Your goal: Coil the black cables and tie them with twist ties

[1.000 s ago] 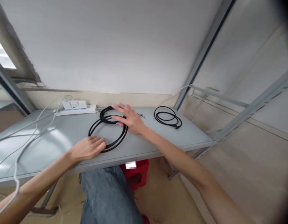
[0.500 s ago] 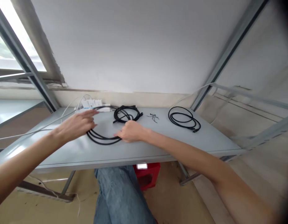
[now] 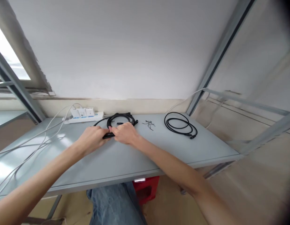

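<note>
The black cable [image 3: 108,135] is pinched between both hands [image 3: 125,133].

Grey tabletop [image 3: 135,156] beneath white power strip [image 3: 92,118], coiled black cables [image 3: 181,127] and thin dark strands [image 3: 149,124].

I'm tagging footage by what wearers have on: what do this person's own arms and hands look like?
The left hand and right hand are gloveless, and both forearms are bare, with no sleeve, watch or bracelet visible. Fingers are partly hidden, so rings cannot be ruled out.
</note>
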{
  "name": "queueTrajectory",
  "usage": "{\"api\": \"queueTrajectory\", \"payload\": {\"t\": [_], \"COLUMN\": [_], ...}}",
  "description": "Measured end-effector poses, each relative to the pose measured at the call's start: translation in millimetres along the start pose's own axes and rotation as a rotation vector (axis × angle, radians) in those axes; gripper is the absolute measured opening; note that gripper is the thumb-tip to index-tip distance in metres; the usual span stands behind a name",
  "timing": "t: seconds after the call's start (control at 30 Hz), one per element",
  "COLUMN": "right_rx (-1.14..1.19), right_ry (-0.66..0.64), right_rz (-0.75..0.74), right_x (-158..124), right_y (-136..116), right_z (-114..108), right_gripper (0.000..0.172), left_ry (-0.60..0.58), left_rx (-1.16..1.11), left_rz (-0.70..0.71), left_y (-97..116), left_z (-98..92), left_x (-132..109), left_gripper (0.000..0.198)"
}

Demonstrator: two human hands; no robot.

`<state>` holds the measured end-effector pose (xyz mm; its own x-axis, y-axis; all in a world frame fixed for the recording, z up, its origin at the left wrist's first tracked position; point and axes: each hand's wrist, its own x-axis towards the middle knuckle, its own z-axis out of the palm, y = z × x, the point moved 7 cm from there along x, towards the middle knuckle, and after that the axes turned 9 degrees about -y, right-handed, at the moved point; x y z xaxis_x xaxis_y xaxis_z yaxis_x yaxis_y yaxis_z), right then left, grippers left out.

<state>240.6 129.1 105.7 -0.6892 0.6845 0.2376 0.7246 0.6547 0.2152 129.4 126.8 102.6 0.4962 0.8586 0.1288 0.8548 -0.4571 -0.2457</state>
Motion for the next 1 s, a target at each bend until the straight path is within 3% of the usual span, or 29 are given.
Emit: {"api": "queueTrajectory", "payload": {"t": [0.17,0.3,0.4,0.53,0.77,0.9,1.0], "right_rx": [0.091,0.155,0.159,0.144,0.347,0.428,0.526], "right_ry": [-0.038,0.061,0.131,0.206,0.307,0.349,0.469], "right_rz": [-0.158,-0.239,-0.287,-0.339,-0.335,-0.333,-0.098], "right_x": [-3.9,-0.8,4.8,7.6,-3.2,-10.1,-15.9], "right_y": [11.6,19.8,10.4,-14.4,-36.0,-18.5,33.3], "right_z": [24.5,23.7,21.3,18.8,15.2,16.0,15.4], "right_gripper": [0.019,0.012,0.015,0.027,0.065,0.067,0.061], "left_ry": [0.131,0.368,0.577,0.828,1.059,1.051,1.026], "left_rx": [0.001,-0.070,-0.079,-0.025,-0.097,-0.182,-0.252], "left_rz": [0.204,0.268,0.188,0.130,-0.048,-0.199,-0.447], "left_y": [-13.1,-41.7,-58.7,-71.6,-108.8,-126.0,-140.3], "left_z": [31.4,24.6,11.3,-3.4,-8.3,-6.3,-2.0], "left_x": [7.2,15.1,10.5,-17.3,-57.0,-71.2,-85.1], "left_gripper": [0.025,0.041,0.049,0.044,0.043,0.051,0.058]}}
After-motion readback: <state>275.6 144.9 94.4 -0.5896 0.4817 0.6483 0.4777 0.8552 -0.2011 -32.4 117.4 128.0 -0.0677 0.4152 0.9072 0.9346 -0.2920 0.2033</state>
